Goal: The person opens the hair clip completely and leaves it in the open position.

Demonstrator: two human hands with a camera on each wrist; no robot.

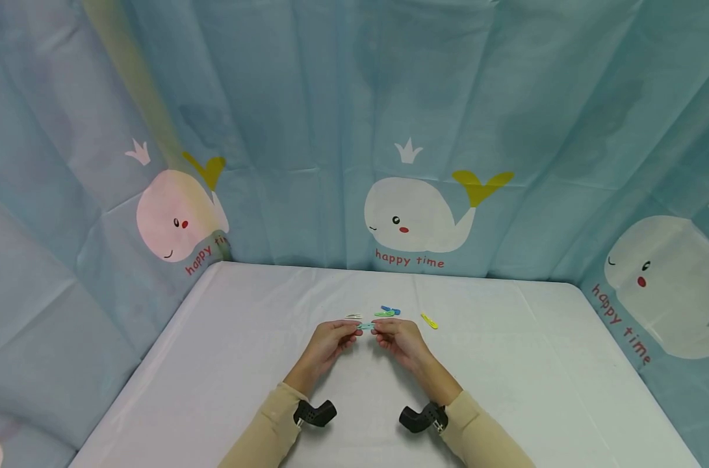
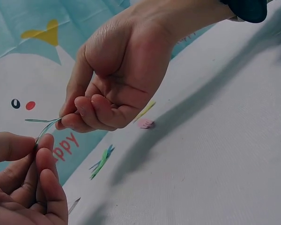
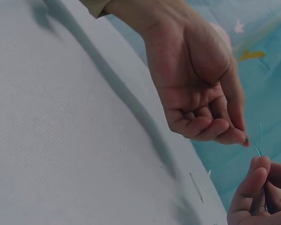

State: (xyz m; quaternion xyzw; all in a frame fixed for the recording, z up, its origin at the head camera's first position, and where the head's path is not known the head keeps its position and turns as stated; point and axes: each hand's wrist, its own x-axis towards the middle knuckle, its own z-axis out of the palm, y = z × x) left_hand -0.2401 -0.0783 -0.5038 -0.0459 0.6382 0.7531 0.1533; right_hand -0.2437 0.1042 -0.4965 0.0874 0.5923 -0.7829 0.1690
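Between my two hands is a thin teal snap hair clip [image 1: 366, 326], held a little above the white table. My left hand [image 1: 326, 344] pinches one end of it between thumb and fingers. The other end is pinched by my right hand [image 1: 405, 343]. In the left wrist view the clip [image 2: 48, 125] looks bent, with its two thin strips spread apart. The right wrist view shows the same clip [image 3: 258, 147] edge-on, its ends hidden by fingertips. Just beyond the hands lie a green clip [image 1: 384, 314], a blue clip [image 1: 391, 309] and a pale metallic clip [image 1: 353, 316].
A yellow clip [image 1: 429, 321] lies right of my right hand. Near it, in the left wrist view, is a small pink piece [image 2: 146, 123]. The white table [image 1: 535, 364] stretches to both sides, bounded by a blue whale-print curtain [image 1: 307, 130].
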